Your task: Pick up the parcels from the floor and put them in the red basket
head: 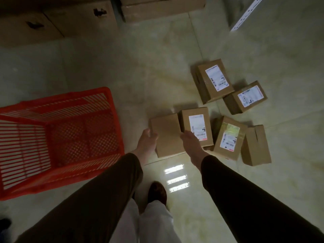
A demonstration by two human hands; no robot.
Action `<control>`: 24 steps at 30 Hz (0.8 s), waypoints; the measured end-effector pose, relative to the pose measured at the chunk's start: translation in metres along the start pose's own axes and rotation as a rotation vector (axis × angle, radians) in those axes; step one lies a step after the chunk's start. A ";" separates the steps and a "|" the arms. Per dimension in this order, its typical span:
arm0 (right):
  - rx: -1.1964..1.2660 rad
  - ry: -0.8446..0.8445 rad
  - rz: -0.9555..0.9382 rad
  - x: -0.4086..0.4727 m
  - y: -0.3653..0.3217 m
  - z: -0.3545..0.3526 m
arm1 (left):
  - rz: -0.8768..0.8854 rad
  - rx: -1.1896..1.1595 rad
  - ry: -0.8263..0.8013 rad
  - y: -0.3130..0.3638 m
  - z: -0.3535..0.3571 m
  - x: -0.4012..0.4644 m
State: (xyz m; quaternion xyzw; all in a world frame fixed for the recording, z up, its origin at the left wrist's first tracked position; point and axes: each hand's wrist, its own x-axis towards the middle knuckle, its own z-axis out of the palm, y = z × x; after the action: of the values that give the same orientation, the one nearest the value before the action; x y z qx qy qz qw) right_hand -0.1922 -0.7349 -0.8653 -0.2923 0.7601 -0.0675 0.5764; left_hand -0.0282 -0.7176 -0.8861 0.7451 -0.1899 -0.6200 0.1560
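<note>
Head view, looking down w/ the person bent over: both hands are on the plain box (166,135), the parcel nearest the red basket (57,137). Left hand (146,142) cups its left edge, fingers curled round the side; right hand (190,139) lies along its right edge, wedged btwn it and the labelled box (197,128) touching it. Can't tell how far the right fingers wrap, since they're hidden under the edge. Box looks seated on the floor, not lifted yet, I'd say.

Key relation: the box's long axis runs away from the person, so the hands clamp its long sides across the short width. Basket sits to the left of it, well apart, open top facing up; left hand is the nearer one to it. The carry should swing left.

Count: 6 parcels on the floor, 4 w/ white labels showing, 2 plain. 1 basket, nothing visible inside. Big cartons (57,20) stand along the far wall.
</note>
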 end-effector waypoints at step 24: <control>-0.262 0.186 -0.050 0.078 0.024 0.029 | -0.092 -0.274 -0.059 -0.016 0.029 0.043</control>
State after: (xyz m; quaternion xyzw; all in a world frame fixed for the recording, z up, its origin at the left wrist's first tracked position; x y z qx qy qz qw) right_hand -0.1873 -0.7496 -0.9506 -0.3763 0.8048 -0.0091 0.4588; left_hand -0.0482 -0.7242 -0.9362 0.7063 -0.0737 -0.6682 0.2219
